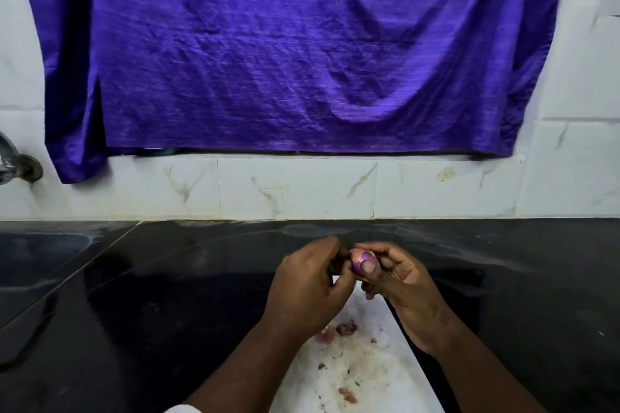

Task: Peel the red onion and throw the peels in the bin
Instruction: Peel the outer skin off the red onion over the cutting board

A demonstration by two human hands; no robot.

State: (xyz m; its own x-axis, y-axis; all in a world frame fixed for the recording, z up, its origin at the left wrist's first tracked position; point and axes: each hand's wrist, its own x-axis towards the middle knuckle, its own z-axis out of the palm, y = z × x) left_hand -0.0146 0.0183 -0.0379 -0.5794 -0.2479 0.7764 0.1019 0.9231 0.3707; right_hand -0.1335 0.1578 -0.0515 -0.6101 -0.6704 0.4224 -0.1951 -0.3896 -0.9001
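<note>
A small red onion [361, 261] is held above the black counter, between both hands. My right hand [399, 282] grips it, thumb pressed on its purple front and fingers curled behind. My left hand [308, 285] is curled at the onion's left side, fingertips pinching at its skin; what they hold is hidden. Several torn onion peels [339, 330] lie on the white cutting board [379, 365] under my hands. More peel scraps [347, 394] lie near the board's front edge. No bin is in view.
The black counter [151, 295] runs wall to wall, with a sink basin [37, 255] at the left and a metal tap [13, 161] above it. A purple cloth [285, 50] hangs on the white tiled wall behind.
</note>
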